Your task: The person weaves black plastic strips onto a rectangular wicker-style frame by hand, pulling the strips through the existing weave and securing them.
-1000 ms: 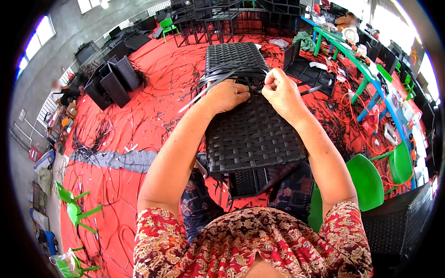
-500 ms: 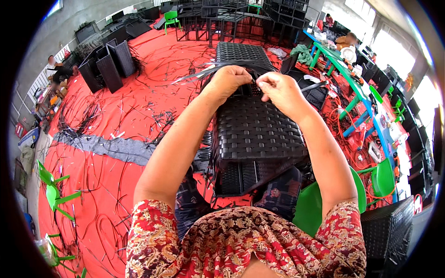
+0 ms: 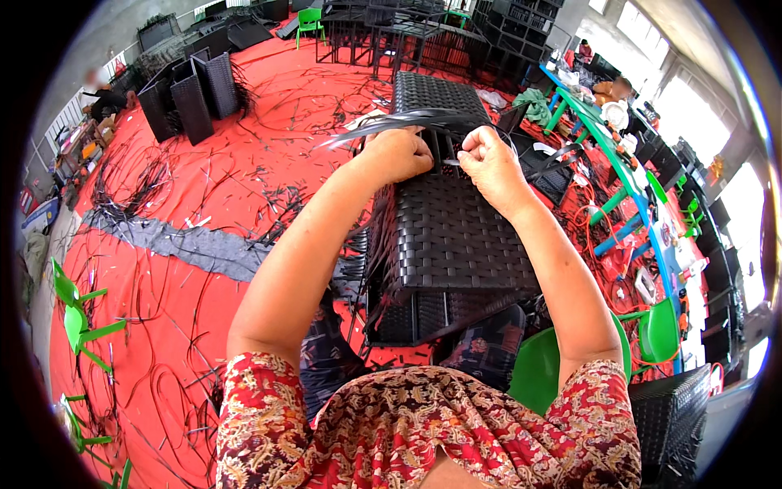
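In front of me stands a black woven wicker furniture piece, its top plaited from flat strips, with a gap in the weave between my hands. A bundle of long black plastic strips lies across it just beyond my fingers. My left hand is closed at the gap's left side, fingers curled under; what it grips is hidden. On the other side my right hand pinches thumb against fingers, with a shiny strip end at its fingertips. Loose strip ends hang along the piece's left side.
A green chair is beside my right leg, and a black woven piece stands behind it. Strip scraps litter the red floor covering. A long green-blue table with clutter runs along the right; people sit farther off.
My hands have moved slightly apart and lower, the left one curling into a fist. The strip bundle now arches above the hands, and the view has shifted a little.
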Motion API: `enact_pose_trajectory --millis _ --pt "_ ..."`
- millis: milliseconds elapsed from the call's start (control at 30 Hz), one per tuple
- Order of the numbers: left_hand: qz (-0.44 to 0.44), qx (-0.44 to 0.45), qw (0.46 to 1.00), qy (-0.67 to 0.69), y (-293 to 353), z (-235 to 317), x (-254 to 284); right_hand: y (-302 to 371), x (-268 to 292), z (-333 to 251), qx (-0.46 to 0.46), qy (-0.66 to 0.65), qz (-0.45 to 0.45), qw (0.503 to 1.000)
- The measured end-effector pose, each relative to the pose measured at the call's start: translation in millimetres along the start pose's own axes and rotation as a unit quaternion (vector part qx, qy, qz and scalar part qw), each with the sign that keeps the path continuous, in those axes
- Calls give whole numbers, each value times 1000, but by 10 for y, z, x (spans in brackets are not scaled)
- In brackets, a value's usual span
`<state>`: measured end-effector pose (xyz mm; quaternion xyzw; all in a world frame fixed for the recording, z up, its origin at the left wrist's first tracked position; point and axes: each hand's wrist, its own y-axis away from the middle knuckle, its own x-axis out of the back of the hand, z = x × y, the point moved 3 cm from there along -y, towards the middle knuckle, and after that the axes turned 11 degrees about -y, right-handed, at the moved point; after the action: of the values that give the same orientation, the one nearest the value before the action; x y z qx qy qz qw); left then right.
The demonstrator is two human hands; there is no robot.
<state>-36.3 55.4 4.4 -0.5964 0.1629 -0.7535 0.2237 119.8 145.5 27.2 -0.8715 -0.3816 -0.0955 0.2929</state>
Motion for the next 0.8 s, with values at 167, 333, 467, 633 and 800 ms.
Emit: enact_pose_trajectory --millis 167,333,467,633,800 --pt "-91 32 985 145 -1 -28 -63 20 -81 17 10 34 -19 999" --pt "-76 67 956 274 -45 37 -92 21 -74 15 24 -12 -32 999" --pt "-22 141 862 487 2 -32 -78 -23 -68 -51 5 6 -51 999" --pt "11 92 790 606 137 -205 -37 -180 -288 -319 -54 -71 -166 982" --pt "80 122 878 455 307 -191 -1 -244 -321 -231 -93 -106 -145 979"
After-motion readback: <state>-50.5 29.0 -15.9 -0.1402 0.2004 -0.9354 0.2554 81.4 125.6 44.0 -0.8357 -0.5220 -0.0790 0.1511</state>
